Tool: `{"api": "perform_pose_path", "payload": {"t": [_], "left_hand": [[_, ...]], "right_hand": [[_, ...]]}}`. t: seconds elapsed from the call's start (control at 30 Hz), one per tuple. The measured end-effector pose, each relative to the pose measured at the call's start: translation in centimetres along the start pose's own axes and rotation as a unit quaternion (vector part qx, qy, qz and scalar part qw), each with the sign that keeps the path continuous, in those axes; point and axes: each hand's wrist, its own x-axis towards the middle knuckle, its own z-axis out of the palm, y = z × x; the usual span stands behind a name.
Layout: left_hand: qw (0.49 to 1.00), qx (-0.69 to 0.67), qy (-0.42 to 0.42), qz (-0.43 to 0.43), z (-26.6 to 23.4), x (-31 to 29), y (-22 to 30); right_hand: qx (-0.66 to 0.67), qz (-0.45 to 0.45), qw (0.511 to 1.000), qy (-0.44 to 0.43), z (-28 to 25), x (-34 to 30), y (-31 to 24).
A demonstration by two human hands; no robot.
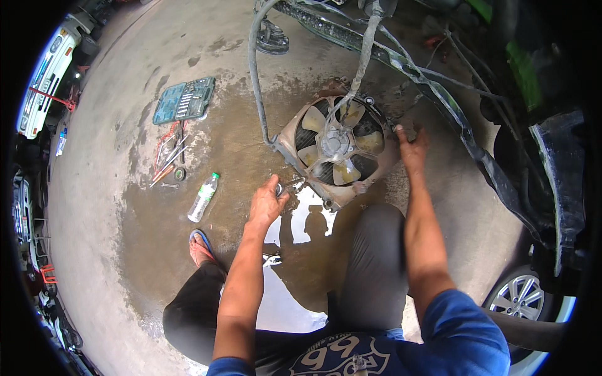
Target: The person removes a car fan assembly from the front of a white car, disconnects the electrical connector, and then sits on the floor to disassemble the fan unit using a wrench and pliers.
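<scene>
A radiator fan assembly with pale blades and a dirty brown shroud lies tilted on the wet floor in front of me. My left hand is closed around what looks like a screwdriver, its thin shaft pointing at the shroud's lower left edge. Whether the tip touches the shroud, I cannot tell. At the assembly's right edge is my right hand, thumb and fingers apart, nothing visible in it. A grey hose runs to the shroud's left corner, and another hose comes down over the fan from above.
To the left lie an opened socket set case, several hand tools, a tape roll and a plastic bottle. Pliers rest near my left forearm. A vehicle's frame bar crosses at right, above a wheel.
</scene>
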Motion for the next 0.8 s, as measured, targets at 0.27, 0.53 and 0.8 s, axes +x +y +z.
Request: {"api": "perform_pose_path", "payload": {"t": [0.27,0.53,0.8], "left_hand": [[0.999,0.032,0.013,0.001,-0.8,-0.1,-1.7],[0.999,0.021,0.027,-0.003,-0.5,-0.2,-2.8],[0.992,0.027,-0.007,-0.121,0.9,-2.9,-5.0]], "right_hand": [[0.356,0.275,0.854,-0.262,2.0,-0.1,8.1],[0.266,0.221,0.888,-0.304,0.3,-2.1,7.4],[0.297,0.215,0.885,-0.288,-0.2,-2.5,6.0]]}}
